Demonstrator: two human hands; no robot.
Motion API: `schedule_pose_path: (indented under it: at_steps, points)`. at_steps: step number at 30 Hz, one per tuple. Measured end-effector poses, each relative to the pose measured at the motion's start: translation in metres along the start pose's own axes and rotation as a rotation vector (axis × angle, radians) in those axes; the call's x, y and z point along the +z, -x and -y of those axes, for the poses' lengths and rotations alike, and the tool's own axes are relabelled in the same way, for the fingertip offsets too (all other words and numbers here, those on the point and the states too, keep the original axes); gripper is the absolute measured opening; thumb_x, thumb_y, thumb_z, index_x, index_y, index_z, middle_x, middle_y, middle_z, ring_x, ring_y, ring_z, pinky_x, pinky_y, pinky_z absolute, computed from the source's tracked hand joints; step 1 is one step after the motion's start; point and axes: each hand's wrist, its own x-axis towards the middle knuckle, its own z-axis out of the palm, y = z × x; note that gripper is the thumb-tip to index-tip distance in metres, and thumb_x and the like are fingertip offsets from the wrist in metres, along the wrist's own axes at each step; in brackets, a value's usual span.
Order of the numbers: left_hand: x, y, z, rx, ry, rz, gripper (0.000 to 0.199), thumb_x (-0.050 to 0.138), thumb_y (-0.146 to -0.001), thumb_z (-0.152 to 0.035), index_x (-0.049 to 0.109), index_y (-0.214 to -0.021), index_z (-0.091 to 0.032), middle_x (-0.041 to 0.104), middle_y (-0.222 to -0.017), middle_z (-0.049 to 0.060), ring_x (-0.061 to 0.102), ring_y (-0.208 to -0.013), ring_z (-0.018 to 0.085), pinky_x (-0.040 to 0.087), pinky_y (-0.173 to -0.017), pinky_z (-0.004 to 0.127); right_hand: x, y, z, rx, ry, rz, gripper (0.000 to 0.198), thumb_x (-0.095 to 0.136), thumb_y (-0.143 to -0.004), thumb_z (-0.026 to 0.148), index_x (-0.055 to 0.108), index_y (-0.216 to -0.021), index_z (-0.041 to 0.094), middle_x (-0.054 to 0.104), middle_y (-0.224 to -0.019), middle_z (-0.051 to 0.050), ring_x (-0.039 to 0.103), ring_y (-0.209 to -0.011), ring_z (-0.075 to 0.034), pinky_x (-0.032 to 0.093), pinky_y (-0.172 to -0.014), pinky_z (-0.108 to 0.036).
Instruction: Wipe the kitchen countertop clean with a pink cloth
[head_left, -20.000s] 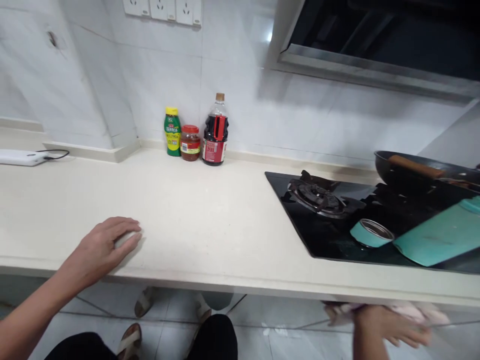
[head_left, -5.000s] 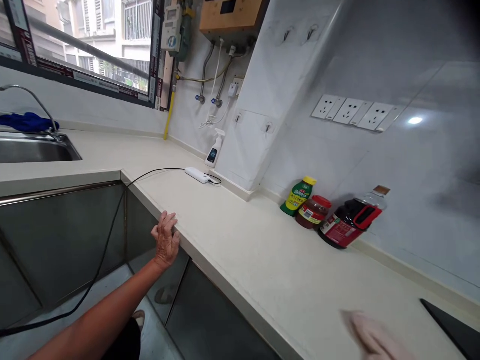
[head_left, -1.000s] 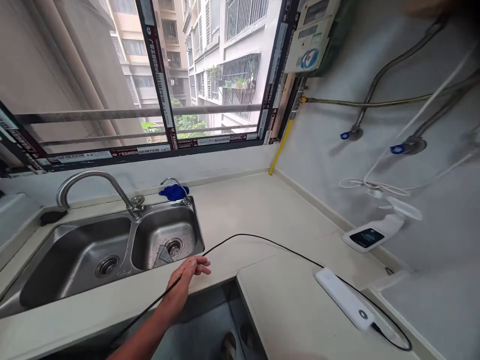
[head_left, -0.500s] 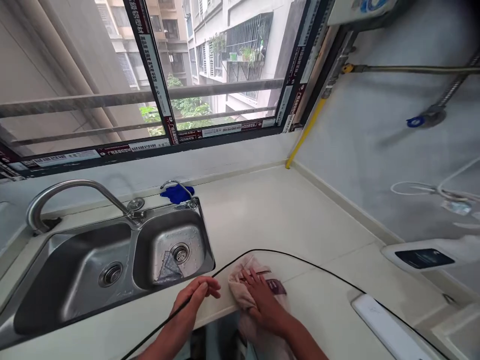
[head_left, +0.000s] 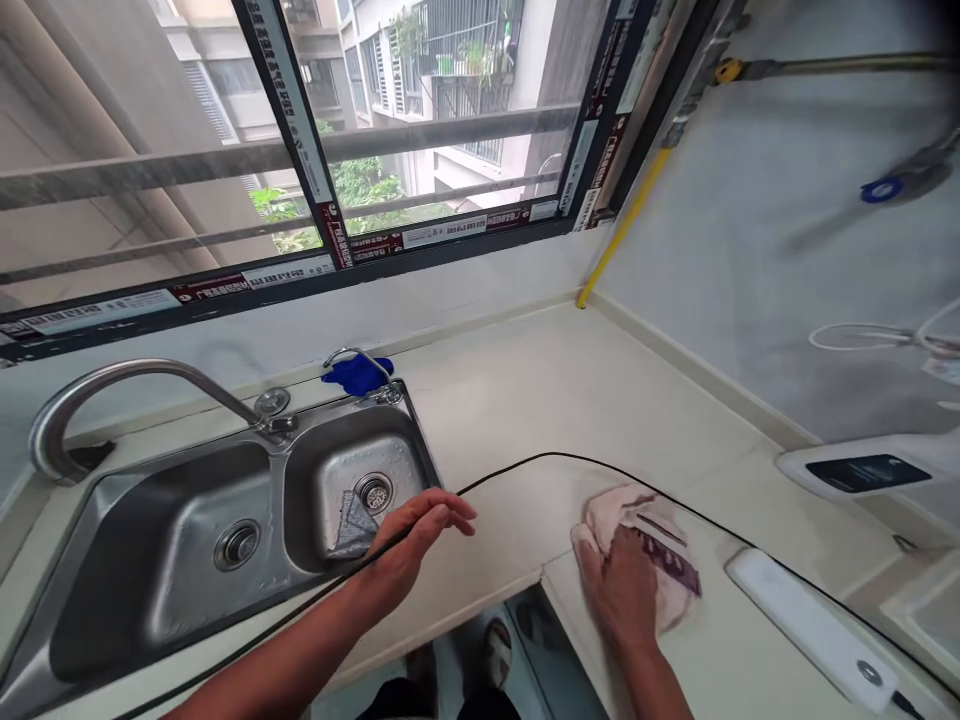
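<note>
My left hand point(head_left: 416, 540) is raised over the counter's front edge beside the right sink basin. A black cable point(head_left: 555, 455) runs along my left forearm and through this hand, loosely held between thumb and fingers. It then arcs across the worktop to the right. My right hand point(head_left: 626, 590) presses a pink towel point(head_left: 675, 602) with a dark red band down flat on the counter point(head_left: 517, 535), its fingers bent into the fabric.
On the left is a steel double sink point(head_left: 274, 500) with a tall faucet point(head_left: 142, 368) and a grey cloth point(head_left: 352, 525) in one basin. A blue cloth point(head_left: 356, 375) lies behind the small tap. At right rests a white elongated device point(head_left: 802, 620). A yellow pipe point(head_left: 626, 225) stands in the corner.
My right hand and the pink towel have slid right and away from the counter's front edge. My left hand has moved slightly right and up, still with the cable. The view has shifted a little.
</note>
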Motion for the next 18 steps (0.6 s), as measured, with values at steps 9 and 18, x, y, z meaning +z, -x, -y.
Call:
schedule_pose_path:
  at_steps: [9, 18]
  points:
    - [-0.017, 0.0, 0.006, -0.027, 0.169, -0.089, 0.033, 0.058, -0.094, -0.046, 0.067, -0.103, -0.016, 0.074, -0.096, 0.009, 0.069, -0.09, 0.021, 0.047, -0.091, 0.036, 0.081, 0.068, 0.103, -0.309, -0.191, 0.152, 0.046, 0.039, -0.088, 0.044, 0.06, -0.116, 0.014, 0.066, -0.114, -0.019, 0.061, -0.105, -0.034, 0.049, -0.091, -0.051]
    - [-0.018, 0.016, 0.023, -0.094, 0.161, -0.107, 0.03, 0.058, -0.095, -0.044, 0.061, -0.113, -0.021, 0.073, -0.1, 0.007, 0.068, -0.095, 0.022, 0.046, -0.094, 0.039, 0.124, 0.164, 0.267, -1.07, -0.451, 0.616, 0.071, 0.073, -0.076, 0.034, 0.049, -0.142, 0.026, 0.052, -0.146, -0.003, 0.039, -0.138, -0.036, 0.027, -0.118, -0.054]
